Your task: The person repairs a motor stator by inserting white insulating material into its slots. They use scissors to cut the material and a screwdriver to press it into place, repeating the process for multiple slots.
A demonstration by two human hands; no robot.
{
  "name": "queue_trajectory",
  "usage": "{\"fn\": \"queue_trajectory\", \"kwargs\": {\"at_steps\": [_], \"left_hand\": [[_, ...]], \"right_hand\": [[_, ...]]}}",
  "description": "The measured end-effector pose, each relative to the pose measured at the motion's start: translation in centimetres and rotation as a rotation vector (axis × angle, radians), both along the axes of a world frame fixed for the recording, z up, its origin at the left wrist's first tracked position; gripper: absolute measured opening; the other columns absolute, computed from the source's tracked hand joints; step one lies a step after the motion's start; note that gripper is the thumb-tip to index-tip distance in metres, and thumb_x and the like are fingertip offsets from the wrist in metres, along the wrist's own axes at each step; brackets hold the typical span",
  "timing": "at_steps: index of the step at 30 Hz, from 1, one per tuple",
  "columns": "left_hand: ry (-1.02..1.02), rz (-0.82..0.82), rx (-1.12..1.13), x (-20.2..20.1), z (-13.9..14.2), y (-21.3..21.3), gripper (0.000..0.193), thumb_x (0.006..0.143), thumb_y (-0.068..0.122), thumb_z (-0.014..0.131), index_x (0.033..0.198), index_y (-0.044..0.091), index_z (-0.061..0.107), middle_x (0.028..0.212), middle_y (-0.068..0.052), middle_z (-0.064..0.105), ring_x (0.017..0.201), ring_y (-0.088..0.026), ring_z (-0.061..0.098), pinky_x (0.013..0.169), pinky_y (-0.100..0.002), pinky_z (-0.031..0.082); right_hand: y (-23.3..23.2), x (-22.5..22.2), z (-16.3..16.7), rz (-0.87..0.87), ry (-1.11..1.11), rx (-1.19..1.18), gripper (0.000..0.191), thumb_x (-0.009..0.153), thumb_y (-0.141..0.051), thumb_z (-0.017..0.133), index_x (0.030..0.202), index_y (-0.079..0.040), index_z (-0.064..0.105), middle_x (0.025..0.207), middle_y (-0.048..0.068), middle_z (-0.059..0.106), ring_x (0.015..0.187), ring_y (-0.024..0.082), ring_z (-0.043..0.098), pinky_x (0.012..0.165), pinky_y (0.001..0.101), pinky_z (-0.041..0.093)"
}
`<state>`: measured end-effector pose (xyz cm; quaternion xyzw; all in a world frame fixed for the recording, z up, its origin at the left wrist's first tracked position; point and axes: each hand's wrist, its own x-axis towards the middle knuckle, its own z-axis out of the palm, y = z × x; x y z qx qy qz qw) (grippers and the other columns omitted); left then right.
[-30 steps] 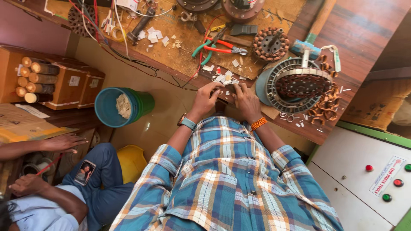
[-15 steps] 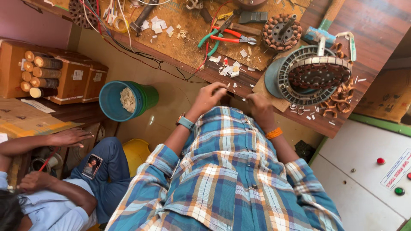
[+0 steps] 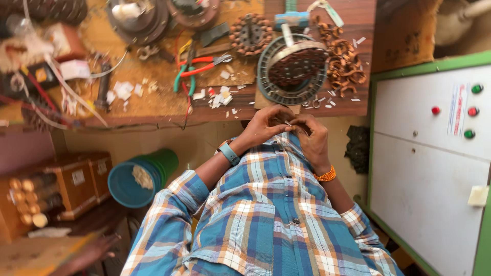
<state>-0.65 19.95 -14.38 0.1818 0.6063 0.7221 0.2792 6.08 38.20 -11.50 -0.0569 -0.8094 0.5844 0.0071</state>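
Pulling back from the workbench (image 3: pixel 153 110), left hand (image 3: pixel 266 125) and right hand (image 3: pixel 311 137) now pinch a small pale strip (image 3: pixel 288 123) together above the checked shirt (image 3: pixel 266 225).

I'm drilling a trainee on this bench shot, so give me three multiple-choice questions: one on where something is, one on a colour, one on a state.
1. Where do the pliers lie?
A. on the workbench
B. in the bucket
C. on the white cabinet

2. What colour is the band on the right wrist?
A. green
B. orange
C. black

3. What are the left hand and right hand doing?
A. resting apart on the bench
B. joined, pinching a small pale piece
C. lifting the round stator

Answers: 1 A, their handles rest on the wood among paper scraps. 2 B, it shows orange against the sleeve. 3 B, the fingertips meet at the bench edge.
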Motion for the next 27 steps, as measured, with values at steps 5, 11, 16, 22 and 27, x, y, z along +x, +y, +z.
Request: {"fn": "queue_trajectory", "kwargs": {"at_steps": [5,11,16,22,27], "left_hand": [[-0.077,-0.138,-0.026,-0.1,-0.4,2.1,0.021,0.094,0.007,0.077,0.112,0.001,0.067,0.102,-0.003,0.070,0.093,-0.010,0.070,0.081,-0.028,0.059],[0.193,-0.211,-0.177,0.3,1.9,2.0,0.019,0.095,0.009,0.075,0.110,0.002,0.067,0.094,-0.006,0.064,0.075,-0.011,0.056,0.066,-0.027,0.048],[0.190,-0.344,-0.099,-0.8,4.7,1.7,0.016,0.096,0.012,0.073,0.109,0.003,0.069,0.097,-0.005,0.066,0.079,-0.011,0.064,0.067,-0.027,0.052],[0.233,-0.314,0.063,-1.1,6.0,1.7,0.007,0.102,0.008,0.065,0.106,0.002,0.064,0.111,-0.010,0.063,0.087,-0.011,0.066,0.071,-0.026,0.059],[0.249,-0.254,-0.016,-0.7,6.1,1.9,0.007,0.103,0.005,0.063,0.107,0.001,0.067,0.090,-0.006,0.069,0.078,-0.010,0.067,0.068,-0.024,0.055]], "right_hand": [[0.1,2.0,-0.4,-0.192,0.116,-0.006,0.008,0.099,0.006,0.067,0.102,0.002,0.060,0.093,0.009,0.065,0.081,0.017,0.069,0.072,0.0279,0.058],[-0.1,4.4,-0.5,-0.189,0.229,-0.004,0.013,0.099,0.005,0.067,0.105,-0.001,0.057,0.094,0.012,0.062,0.076,0.016,0.069,0.062,0.0268,0.061],[-0.1,4.8,-0.8,-0.180,0.357,-0.043,0.025,0.101,0.002,0.070,0.104,-0.006,0.047,0.096,0.010,0.066,0.077,0.013,0.070,0.063,0.0246,0.059],[0.3,4.3,-0.8,-0.240,0.547,0.096,0.034,0.102,-0.013,0.077,0.115,-0.003,0.048,0.099,0.010,0.067,0.087,0.019,0.069,0.069,0.0288,0.057],[2.5,-0.4,-2.5,-0.409,-0.021,0.033,0.027,0.108,-0.032,0.066,0.116,-0.006,0.065,0.098,0.008,0.075,0.080,0.017,0.074,0.063,0.0281,0.057]]}}
